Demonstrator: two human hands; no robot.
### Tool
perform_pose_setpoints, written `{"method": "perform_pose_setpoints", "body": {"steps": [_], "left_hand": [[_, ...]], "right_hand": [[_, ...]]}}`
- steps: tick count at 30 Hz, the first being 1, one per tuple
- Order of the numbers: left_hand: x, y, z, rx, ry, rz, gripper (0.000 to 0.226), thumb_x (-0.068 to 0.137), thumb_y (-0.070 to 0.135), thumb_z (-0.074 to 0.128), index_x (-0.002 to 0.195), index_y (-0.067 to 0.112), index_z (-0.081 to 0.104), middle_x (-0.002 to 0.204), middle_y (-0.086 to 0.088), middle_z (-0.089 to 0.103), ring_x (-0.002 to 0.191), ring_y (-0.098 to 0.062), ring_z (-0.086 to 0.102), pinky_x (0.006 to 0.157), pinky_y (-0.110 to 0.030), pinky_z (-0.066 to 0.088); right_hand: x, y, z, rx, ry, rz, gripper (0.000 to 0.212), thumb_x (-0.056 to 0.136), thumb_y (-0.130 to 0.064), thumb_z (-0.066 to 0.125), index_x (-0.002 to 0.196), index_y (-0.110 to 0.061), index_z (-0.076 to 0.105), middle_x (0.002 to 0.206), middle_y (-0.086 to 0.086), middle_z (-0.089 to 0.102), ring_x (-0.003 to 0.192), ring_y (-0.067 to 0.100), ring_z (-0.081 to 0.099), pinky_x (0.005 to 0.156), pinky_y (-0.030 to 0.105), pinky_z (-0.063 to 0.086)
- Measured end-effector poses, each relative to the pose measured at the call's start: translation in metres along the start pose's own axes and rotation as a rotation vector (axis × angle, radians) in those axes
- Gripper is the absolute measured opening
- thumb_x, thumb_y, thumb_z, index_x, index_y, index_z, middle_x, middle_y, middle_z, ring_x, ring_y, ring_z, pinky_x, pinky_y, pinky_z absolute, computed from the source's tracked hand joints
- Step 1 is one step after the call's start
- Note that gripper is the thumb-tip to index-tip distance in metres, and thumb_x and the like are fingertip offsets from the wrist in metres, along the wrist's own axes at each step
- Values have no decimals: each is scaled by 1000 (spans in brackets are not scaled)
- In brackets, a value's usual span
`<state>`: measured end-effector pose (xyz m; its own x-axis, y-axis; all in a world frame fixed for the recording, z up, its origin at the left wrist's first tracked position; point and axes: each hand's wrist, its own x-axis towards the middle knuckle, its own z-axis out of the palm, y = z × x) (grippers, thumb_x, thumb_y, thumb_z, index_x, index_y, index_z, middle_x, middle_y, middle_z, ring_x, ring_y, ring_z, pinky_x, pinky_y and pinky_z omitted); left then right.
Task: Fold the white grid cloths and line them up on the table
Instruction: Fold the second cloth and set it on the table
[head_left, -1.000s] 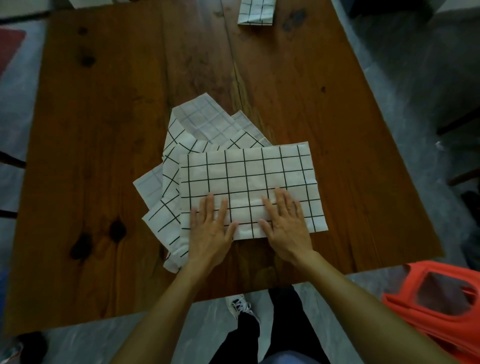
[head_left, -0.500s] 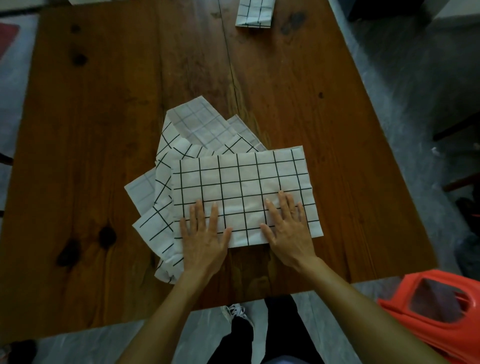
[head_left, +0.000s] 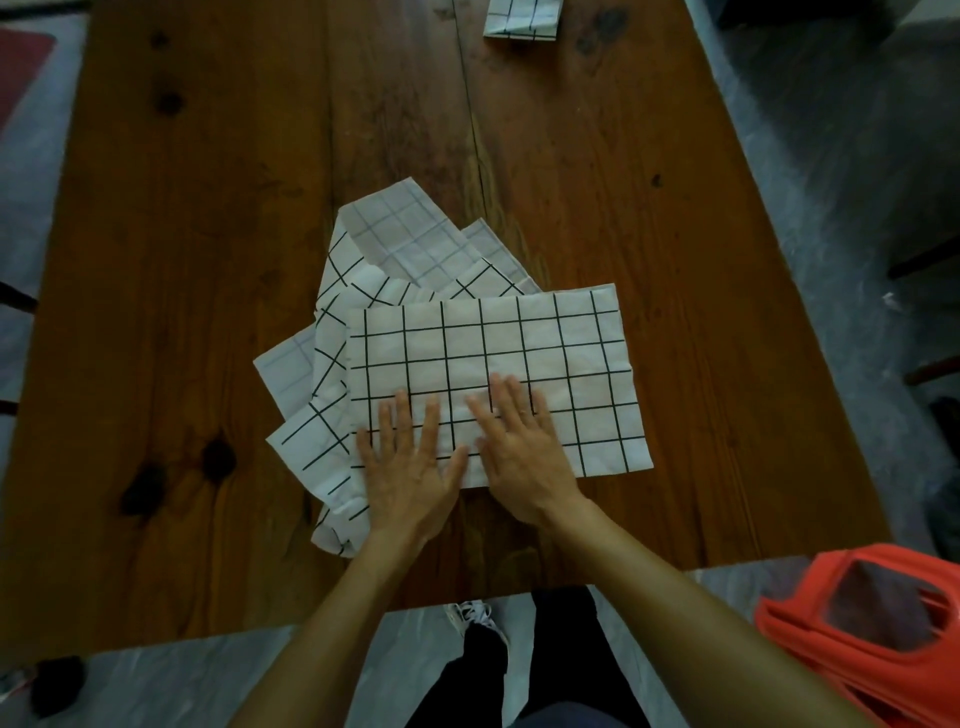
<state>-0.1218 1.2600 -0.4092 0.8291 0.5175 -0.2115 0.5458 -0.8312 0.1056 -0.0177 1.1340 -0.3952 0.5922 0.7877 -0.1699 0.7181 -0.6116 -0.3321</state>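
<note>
Hands lie flat, side by side, left hand (head_left: 410, 467) and right hand (head_left: 519, 447) pressing the near edge of the folded grid cloth (head_left: 498, 358). It sits on messy cloths (head_left: 332, 364) mid-bench (head_left: 182, 260). Another folded cloth (head_left: 522, 18) waits far away.

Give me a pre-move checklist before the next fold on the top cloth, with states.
1. Left hand flat on top cloth: ok.
2. Right hand flat on it too: ok.
3. Top cloth lies smooth, edges square: ok.
4. Top cloth clear of the unfolded pile: not ok, it overlaps the pile.
5. Free table to the right for the fold: ok.
6. Folded cloth at far edge aligned: cannot tell, cut off.
</note>
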Motion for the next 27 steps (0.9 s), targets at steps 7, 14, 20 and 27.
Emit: {"method": "perform_pose_setpoints", "body": {"steps": [7,14,20,27], "left_hand": [[-1,-1,-3,-27,-38,-5,76,88,68,6,151,28,-8,156,-5,-25,143,-26,-25,113,-50,-16],[12,20,-19,-103,67,94,67,91,53,24,150,23,14,160,-10,-5,147,-25,-10,116,-51,-7],[35,11,-11,-138,22,52,63,94,53,11,151,27,3,160,-6,-9,146,-20,-13,118,-43,-7],[28,-23,-12,-112,12,-56,70,91,60,12,151,27,-1,158,-2,-19,144,-16,-23,118,-43,-11]], "right_hand": [[-33,59,-13,-34,-37,248,59,99,-54,8,151,-33,-10,158,3,-26,145,18,-25,118,39,-14],[-34,50,-22,-88,90,200,57,101,-33,21,154,-18,4,161,13,-10,148,27,-12,119,48,-9],[25,-4,6,-9,20,19,55,101,-31,23,153,-19,7,161,12,-2,148,25,-11,120,40,-8],[6,34,-1,-57,29,195,62,99,-52,14,153,-26,1,161,9,-13,147,22,-19,120,41,-9]]}}
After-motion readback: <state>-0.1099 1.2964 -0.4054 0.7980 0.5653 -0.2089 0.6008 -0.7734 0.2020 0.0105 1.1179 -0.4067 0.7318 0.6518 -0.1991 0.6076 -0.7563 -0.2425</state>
